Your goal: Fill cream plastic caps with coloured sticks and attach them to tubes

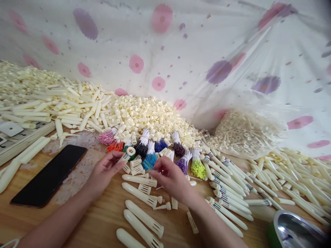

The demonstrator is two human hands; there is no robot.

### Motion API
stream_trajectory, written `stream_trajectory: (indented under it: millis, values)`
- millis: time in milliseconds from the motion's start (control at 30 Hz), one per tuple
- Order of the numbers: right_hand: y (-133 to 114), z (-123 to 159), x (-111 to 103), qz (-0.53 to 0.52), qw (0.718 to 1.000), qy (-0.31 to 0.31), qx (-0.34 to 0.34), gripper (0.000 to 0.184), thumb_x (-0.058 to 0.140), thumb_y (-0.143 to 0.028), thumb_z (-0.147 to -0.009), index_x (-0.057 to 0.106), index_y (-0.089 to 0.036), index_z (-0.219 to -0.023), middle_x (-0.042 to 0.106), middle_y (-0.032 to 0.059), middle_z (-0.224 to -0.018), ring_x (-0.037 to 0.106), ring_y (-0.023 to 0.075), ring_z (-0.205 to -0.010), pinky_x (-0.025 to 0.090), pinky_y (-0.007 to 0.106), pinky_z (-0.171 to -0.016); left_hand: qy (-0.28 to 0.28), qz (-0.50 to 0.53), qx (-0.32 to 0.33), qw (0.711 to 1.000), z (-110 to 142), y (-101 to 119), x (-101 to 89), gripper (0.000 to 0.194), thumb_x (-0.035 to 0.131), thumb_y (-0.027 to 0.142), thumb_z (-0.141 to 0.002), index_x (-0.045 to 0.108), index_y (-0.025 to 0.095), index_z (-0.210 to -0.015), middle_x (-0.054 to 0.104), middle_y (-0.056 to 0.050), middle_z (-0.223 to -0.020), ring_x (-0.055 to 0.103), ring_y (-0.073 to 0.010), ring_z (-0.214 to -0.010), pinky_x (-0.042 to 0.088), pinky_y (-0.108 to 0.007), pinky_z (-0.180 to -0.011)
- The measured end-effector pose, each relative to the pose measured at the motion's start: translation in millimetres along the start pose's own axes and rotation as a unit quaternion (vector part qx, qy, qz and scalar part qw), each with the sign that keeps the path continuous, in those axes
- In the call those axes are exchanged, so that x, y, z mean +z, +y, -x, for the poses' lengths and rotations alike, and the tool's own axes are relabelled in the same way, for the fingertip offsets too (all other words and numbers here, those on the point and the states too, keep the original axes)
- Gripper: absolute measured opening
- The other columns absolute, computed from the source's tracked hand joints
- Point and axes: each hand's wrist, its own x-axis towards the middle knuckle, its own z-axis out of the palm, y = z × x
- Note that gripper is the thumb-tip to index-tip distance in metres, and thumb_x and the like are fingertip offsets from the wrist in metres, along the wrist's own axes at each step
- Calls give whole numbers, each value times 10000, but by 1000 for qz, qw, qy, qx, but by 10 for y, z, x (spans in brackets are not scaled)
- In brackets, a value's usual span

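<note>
Your left hand (108, 168) is pinching a slotted cap (126, 156) between nearly closed fingertips, its long axis slanting rightward from them. Your right hand (172, 175) is curling nearer the blue bundle (150, 157); its grip is undeterminable.

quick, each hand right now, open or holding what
Left hand: closed, holding a slotted cap.
Right hand: curled near the light-blue bundle; any grip can't be told.

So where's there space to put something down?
Bare wood shows between the left forearm and loose cream tubes, with a smaller patch between fanned tubes and the metal container. Farther back is crowded: coloured bundles, heaped cream pieces.
</note>
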Motion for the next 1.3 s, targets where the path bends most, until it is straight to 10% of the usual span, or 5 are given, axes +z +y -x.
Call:
stream_trajectory:
  millis: [133, 400, 667, 800, 1300]
  values:
    - [-98, 74, 353, 181, 980, -67, -55, 157, 705, -276, -743, 578, -186, -721, 591, 32, -855, 551, 178, -805, 444, 288, -686, 59, 31, 7, 998, -27, 59, -44, 415, 744, 504, -617, 624, 210, -884, 685, -23, -870, 629, -214, -863, 493, -311, -804]
    - [-206, -146, 823, 372, 902, -132, -172, 280, 615, -375, -810, 631, -112, -903, 648, 127, -907, 575, 264, -882, 494, 361, -697, -9, 8, -4, 1000, 13, 33, 0, 385, 707, 518, -670, 632, 214, -895, 714, -29, -855, 648, -216, -847, 502, -292, -755]
    - [20, -133, -116, 249, 958, -6, -140, 75, 535, -182, -885, 604, -175, -857, 639, 42, -860, 582, 148, -771, 465, 251, -683, -44, -22, -33, 998, 72, 88, 39, 334, 643, 521, -733, 626, 225, -887, 724, -21, -831, 631, -173, -702, 502, -243, -622]
    - [246, -69, -520, 308, 940, -41, -141, 120, 514, -146, -875, 596, -179, -956, 652, 55, -910, 597, 172, -818, 461, 289, -730, -71, -9, -54, 996, 112, 104, 108, 343, 655, 524, -716, 620, 216, -864, 704, -11, -751, 606, -157, -630, 499, -235, -568]
    - [562, -35, -469, 372, 907, -55, -190, 199, 462, -69, -844, 599, -154, -961, 643, 61, -785, 589, 169, -713, 439, 262, -646, -150, 38, -101, 983, 218, 203, 444, 406, 623, 583, -714, 576, 188, -798, 653, 8, -707, 601, -132, -534, 520, -255, -520]
